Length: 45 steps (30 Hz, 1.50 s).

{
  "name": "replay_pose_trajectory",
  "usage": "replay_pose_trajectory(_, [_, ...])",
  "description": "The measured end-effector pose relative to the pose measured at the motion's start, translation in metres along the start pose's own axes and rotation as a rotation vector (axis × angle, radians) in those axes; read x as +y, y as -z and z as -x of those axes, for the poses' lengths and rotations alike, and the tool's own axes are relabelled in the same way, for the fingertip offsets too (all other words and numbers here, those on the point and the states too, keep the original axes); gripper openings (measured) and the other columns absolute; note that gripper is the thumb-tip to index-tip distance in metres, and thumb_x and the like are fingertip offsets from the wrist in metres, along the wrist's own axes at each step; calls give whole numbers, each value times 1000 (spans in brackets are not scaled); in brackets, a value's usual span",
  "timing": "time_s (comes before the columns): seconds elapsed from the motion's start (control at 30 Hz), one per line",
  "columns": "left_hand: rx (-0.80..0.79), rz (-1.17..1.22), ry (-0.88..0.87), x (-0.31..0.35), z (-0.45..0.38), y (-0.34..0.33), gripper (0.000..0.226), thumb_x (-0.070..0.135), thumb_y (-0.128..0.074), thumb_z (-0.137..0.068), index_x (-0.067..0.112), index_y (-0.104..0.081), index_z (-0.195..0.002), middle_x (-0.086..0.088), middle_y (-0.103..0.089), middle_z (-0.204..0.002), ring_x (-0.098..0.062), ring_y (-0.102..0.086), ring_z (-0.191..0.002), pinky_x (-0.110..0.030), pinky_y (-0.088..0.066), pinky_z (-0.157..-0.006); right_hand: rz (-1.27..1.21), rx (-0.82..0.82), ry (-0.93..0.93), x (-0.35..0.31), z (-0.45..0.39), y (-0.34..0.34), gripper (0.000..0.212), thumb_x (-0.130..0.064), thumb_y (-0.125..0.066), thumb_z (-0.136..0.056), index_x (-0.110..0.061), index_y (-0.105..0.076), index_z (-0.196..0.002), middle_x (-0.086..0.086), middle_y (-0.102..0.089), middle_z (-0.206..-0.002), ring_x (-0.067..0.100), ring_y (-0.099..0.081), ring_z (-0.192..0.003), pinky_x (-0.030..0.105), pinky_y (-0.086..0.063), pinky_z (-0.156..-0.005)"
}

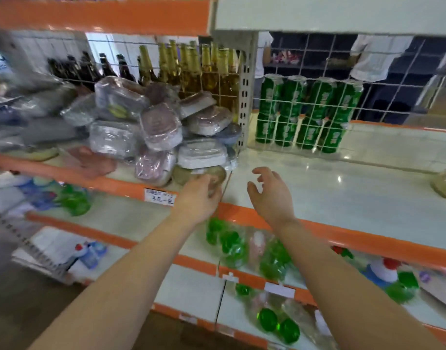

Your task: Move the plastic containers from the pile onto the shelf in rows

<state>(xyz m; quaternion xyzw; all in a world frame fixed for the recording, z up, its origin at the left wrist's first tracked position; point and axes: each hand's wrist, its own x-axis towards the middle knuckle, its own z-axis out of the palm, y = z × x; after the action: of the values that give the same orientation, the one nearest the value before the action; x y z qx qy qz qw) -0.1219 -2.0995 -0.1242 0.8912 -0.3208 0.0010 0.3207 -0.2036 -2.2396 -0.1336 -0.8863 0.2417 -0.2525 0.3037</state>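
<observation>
A pile of plastic containers wrapped in clear film point(151, 127) lies heaped on the left shelf section, grey, mauve and white packs leaning on each other. At the pile's front right corner sits an olive-green pack point(185, 174). My left hand point(199, 198) reaches onto that pack, its fingers curled round the near edge. My right hand point(270, 190) hovers just right of it above the white shelf point(343, 193), fingers spread and loosely bent, holding nothing. One more pale green pack point(445, 183) shows at the right edge of that shelf.
Green cans point(305, 112) stand stacked behind a wire grid at the back of the right shelf. Amber and dark bottles point(191, 66) line up behind the pile. A perforated upright post point(244, 97) divides the two sections. Lower shelves hold green and bagged goods.
</observation>
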Motion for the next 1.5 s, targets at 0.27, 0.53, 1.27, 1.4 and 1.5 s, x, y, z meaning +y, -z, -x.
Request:
replay_pose_trajectory(0.27, [268, 34, 184, -95, 19, 95, 44, 30, -47, -78, 5, -62, -110, -17, -61, -108, -33, -56, -104, -40, -43, -89, -32, -117, 127, -115, -18, -87, 36, -24, -52, -92, -17, -51, -127, 9, -55, -123, 26, -52, -111, 33, -39, -89])
replay_pose_trajectory(0.53, [400, -74, 213, -181, -17, 172, 53, 39, -46, -75, 6, -60, -115, -17, -61, -108, -34, -50, -107, -35, -35, -89, -97, -40, 381, -214, -60, -157, 36, -24, -53, -92, -15, -52, -127, 9, -52, -123, 24, -49, -111, 33, -38, -89])
replay_pose_trajectory(1.27, [-121, -306, -209, -252, -145, 181, 91, 40, -67, -83, 24, -10, -152, -7, -3, -158, -28, 0, -145, -40, -6, -118, 318, 169, -76, -196, -121, -185, 75, -49, -66, -82, -22, -33, -144, 19, -23, -149, 37, -18, -139, 47, -17, -115])
replay_pose_trajectory(1.4, [-155, -365, -229, -255, -151, 177, 94, 44, -66, -83, 25, -5, -152, -9, 3, -158, -31, 0, -145, -41, -7, -117, 218, 97, -210, -196, -121, -187, 78, -45, -68, -82, -28, -24, -144, 16, -10, -152, 38, -14, -138, 46, -18, -113])
replay_pose_trajectory(1.5, [-125, -410, -260, -260, -155, 173, 100, 44, -69, -81, 25, -2, -152, -11, 2, -157, -34, -1, -145, -42, -8, -117, 190, 144, -196, -197, -122, -191, 76, -40, -71, -81, -27, -28, -142, 15, -15, -148, 38, -20, -134, 47, -25, -111])
